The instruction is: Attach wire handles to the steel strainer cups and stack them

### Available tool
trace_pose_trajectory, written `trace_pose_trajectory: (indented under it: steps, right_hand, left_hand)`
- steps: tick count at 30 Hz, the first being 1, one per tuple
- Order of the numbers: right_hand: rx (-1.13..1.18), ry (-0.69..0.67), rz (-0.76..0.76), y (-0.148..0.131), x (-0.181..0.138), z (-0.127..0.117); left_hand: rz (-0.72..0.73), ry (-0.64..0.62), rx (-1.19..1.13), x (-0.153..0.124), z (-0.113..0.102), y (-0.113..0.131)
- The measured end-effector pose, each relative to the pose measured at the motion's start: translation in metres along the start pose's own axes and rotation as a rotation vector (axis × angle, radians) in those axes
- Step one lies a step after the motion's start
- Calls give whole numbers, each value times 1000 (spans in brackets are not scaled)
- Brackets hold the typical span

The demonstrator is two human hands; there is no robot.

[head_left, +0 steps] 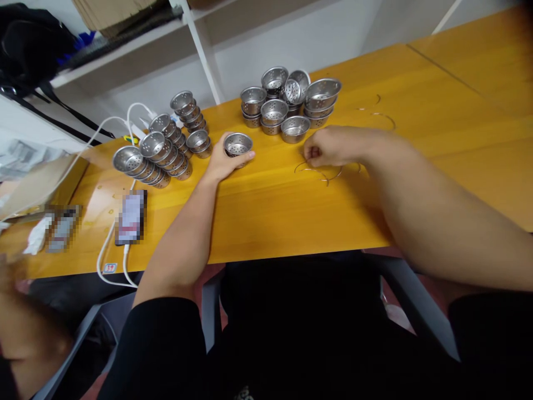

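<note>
Perforated cup (238, 145) opens upward, its central axis roughly vertical.

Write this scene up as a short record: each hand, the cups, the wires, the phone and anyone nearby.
left hand: wrapped around a perforated metal cup
right hand: fingers curled, by the wires; whether it holds one is unclear
cups to the left: nested stacks
cups to the right: clustered group, some stacked
wires: thin, curved, on the table
phone: on the table, white cable attached
nearby: another person's arm, left edge
</note>
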State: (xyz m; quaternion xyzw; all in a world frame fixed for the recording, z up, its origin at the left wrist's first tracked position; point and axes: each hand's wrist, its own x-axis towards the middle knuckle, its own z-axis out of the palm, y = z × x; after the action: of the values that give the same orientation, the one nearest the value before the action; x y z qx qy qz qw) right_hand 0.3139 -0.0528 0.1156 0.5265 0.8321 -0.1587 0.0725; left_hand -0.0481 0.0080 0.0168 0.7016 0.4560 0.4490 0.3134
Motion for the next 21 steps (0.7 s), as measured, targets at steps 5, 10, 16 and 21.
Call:
trace_pose_trajectory:
  steps: [5,10,16,21]
  right_hand:
    - [-113,-27,33,-3,9,8]
    - [-70,87,-19,13,28,26]
    - [-5,74,-24,19,29,29]
    - [11,164,-54,12,22,26]
  left_hand:
    - [17,-60,53,-8,7,15]
    - [31,-77,86,-9,11,11]
    - [36,-100,47,-10,12,6]
    - [114,3,58,-3,11,-1]
